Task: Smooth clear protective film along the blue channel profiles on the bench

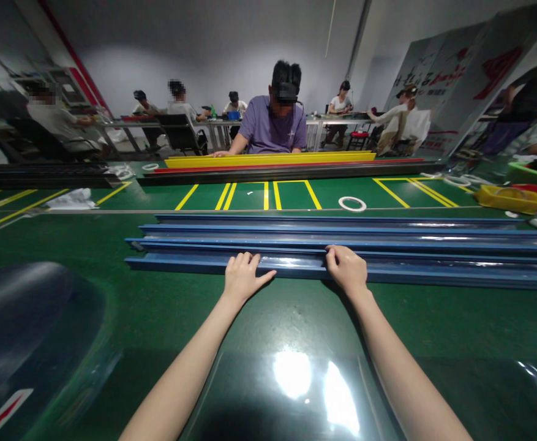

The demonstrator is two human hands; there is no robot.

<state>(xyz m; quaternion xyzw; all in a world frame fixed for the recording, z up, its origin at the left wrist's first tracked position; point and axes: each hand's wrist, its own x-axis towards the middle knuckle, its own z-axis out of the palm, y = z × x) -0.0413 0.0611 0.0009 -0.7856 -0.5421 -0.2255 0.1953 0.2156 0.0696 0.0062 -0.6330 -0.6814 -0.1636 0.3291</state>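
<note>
Several long blue plastic strips (387,245) lie side by side across the green table (112,306) in front of me. My left hand (243,275) rests on the nearest blue strip (180,264), fingers curled over its edge and thumb out to the right. My right hand (348,269) grips the same strip a little to the right, fingers bent over its top. Clear film glints on the strip between and beside my hands.
Across the table a person in a purple shirt (272,128) sits behind yellow, red and black strips (272,162). A white tape ring (352,204) lies on yellow floor-style markings. Yellow and red trays (511,197) stand at right. Shiny clear film (296,392) lies near me. More people sit behind.
</note>
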